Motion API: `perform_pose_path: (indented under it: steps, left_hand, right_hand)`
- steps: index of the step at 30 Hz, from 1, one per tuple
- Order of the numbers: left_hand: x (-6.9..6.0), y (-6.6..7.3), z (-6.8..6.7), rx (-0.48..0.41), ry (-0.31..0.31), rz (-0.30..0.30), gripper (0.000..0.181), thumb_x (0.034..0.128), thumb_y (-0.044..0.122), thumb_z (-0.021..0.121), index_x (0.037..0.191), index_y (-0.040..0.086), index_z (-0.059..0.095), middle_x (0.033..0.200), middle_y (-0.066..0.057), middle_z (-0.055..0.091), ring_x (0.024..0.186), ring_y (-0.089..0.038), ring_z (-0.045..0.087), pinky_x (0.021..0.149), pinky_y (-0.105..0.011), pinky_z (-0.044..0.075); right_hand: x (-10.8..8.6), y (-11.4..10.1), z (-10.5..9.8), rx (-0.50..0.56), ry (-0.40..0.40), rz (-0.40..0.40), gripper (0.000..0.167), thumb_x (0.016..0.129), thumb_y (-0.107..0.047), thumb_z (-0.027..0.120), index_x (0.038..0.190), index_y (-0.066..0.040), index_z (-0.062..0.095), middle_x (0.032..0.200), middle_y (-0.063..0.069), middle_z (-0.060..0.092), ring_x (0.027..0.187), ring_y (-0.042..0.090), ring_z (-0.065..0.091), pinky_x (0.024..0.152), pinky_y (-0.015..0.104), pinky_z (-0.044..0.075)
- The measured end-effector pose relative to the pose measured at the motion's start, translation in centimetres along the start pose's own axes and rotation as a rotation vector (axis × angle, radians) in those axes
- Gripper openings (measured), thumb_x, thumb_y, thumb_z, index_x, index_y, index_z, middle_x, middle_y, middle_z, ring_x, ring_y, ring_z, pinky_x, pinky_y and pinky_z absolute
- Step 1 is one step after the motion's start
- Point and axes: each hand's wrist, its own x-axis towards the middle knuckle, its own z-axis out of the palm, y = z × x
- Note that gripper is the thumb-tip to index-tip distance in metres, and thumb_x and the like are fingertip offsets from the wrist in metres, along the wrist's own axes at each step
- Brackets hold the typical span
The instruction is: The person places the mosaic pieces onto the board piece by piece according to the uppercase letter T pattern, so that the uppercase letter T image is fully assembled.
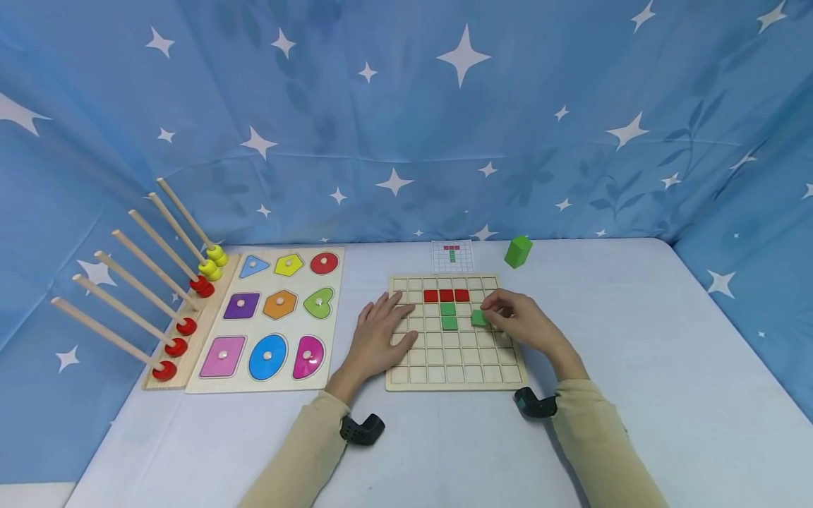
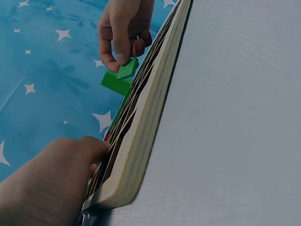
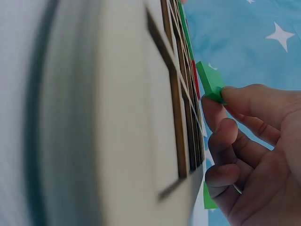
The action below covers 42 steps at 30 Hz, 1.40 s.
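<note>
A wooden grid board lies flat on the table. My left hand rests on its left side with fingers spread and holds nothing. Between thumb and forefinger, my right hand pinches a green square tile over the right part of the grid. The right wrist view shows that tile tilted and apart from the board, the other fingers curled beneath. Three red tiles form a row in the grid. Below the middle one, two green tiles sit in a column.
Behind the board lies a small pattern card, with a green block to its right. A shape puzzle board with knobbed pieces and a peg rack with red and yellow beads stand at the left. A blue star-patterned curtain hangs behind.
</note>
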Motion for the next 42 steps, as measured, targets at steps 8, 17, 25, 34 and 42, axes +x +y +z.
perform_pose_path:
  steps: [8, 17, 25, 34, 42]
  left_hand:
    - [0.0, 0.0, 0.0, -0.008, 0.005, 0.004, 0.048, 0.0894, 0.037, 0.055, 0.134, 0.018, 0.053, 0.15, -0.009, 0.038, 0.143, -0.032, 0.025, 0.114, -0.055, 0.018]
    - [0.0, 0.1, -0.1, -0.01, -0.003, 0.0, 0.048, 0.09, 0.037, 0.055, 0.134, 0.018, 0.053, 0.151, -0.009, 0.037, 0.143, -0.032, 0.025, 0.114, -0.055, 0.018]
    - [0.0, 0.1, -0.1, -0.011, -0.014, -0.008, 0.049, 0.0902, 0.039, 0.055, 0.135, 0.019, 0.052, 0.152, -0.007, 0.035, 0.144, -0.031, 0.024, 0.115, -0.054, 0.017]
    - [0.0, 0.1, 0.0, -0.008, -0.012, -0.008, 0.049, 0.0904, 0.038, 0.055, 0.136, 0.02, 0.051, 0.152, -0.007, 0.035, 0.144, -0.032, 0.024, 0.115, -0.054, 0.017]
    - [0.0, -0.1, 0.1, -0.002, -0.014, -0.011, 0.049, 0.0904, 0.039, 0.054, 0.136, 0.021, 0.051, 0.152, -0.006, 0.035, 0.145, -0.03, 0.023, 0.115, -0.053, 0.016]
  right_hand:
    - [0.0, -0.4, 0.6, 0.01, -0.019, -0.042, 0.013, 0.092, -0.016, 0.06, 0.102, -0.008, 0.062, 0.093, 0.006, 0.064, 0.08, 0.016, 0.056, 0.072, 0.028, 0.047]
    - [0.1, -1.3, 1.3, 0.019, -0.052, -0.04, 0.013, 0.091, -0.016, 0.061, 0.101, -0.009, 0.062, 0.091, 0.002, 0.064, 0.078, 0.018, 0.054, 0.071, 0.029, 0.047]
    - [0.1, -1.6, 1.9, 0.024, -0.079, -0.064, 0.011, 0.091, -0.017, 0.061, 0.1, -0.01, 0.062, 0.091, 0.002, 0.064, 0.078, 0.016, 0.055, 0.07, 0.028, 0.047]
    - [0.1, -2.0, 2.3, 0.052, -0.119, -0.1, 0.009, 0.091, -0.017, 0.063, 0.098, -0.012, 0.061, 0.088, 0.001, 0.063, 0.076, 0.016, 0.056, 0.068, 0.026, 0.048]
    - [0.0, -2.8, 2.7, -0.01, -0.138, -0.102, 0.007, 0.089, -0.017, 0.064, 0.096, -0.014, 0.061, 0.086, -0.002, 0.062, 0.076, 0.014, 0.056, 0.07, 0.027, 0.048]
